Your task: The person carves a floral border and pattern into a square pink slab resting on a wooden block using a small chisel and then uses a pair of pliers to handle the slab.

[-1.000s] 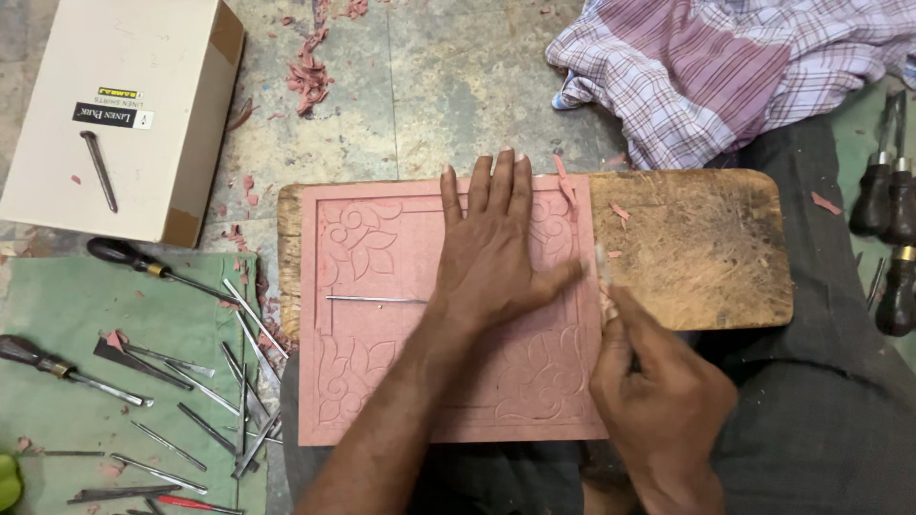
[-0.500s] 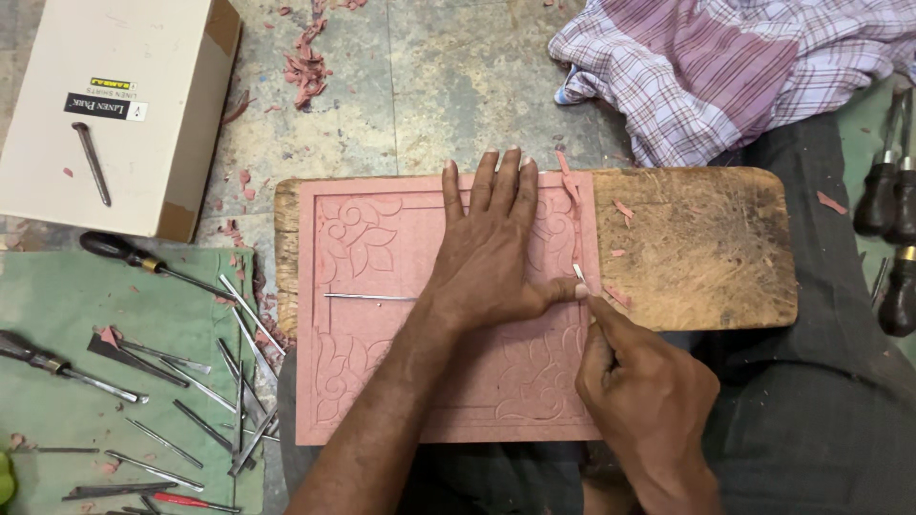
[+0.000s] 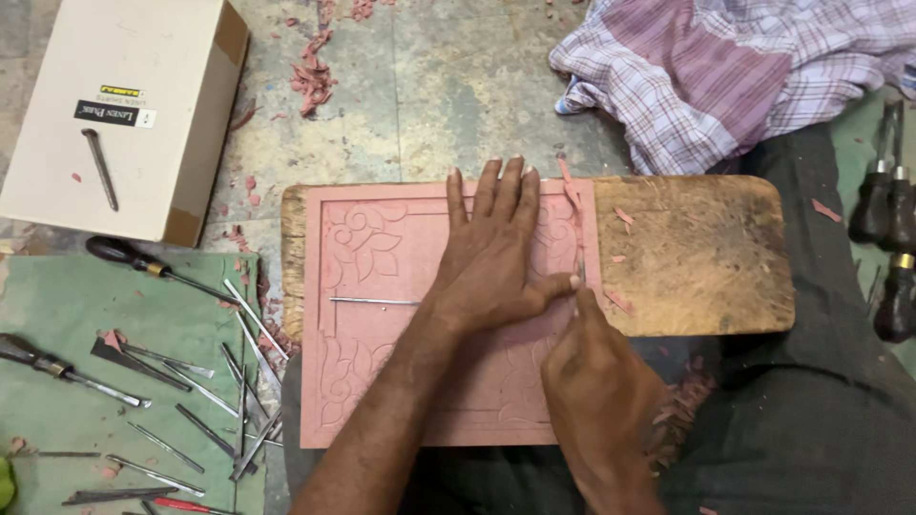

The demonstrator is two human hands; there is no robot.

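Pink carving slab (image 3: 401, 315) lies flat on a worn wooden board (image 3: 697, 257), its long axis running away from the person, its near edge overhanging toward the lap; scrolled flower outlines are cut into its face. Left hand (image 3: 496, 253) rests palm-down on the slab, fingers extended and spread, thumb reaching right toward the tool; the placement appears intended to pin the slab against sliding. Right hand (image 3: 596, 391) is closed around a thin metal carving tool (image 3: 578, 257), fingers pinching the shaft near the slab's right border; the tool's long axis runs along that border, tip pointing away from the person, so the cut would follow the border. A loose metal rod (image 3: 374, 301) lies crosswise on the slab; spare gravers (image 3: 172, 381) are laid on a green mat (image 3: 57, 315) at left; pink shavings (image 3: 310, 76) scatter the floor.
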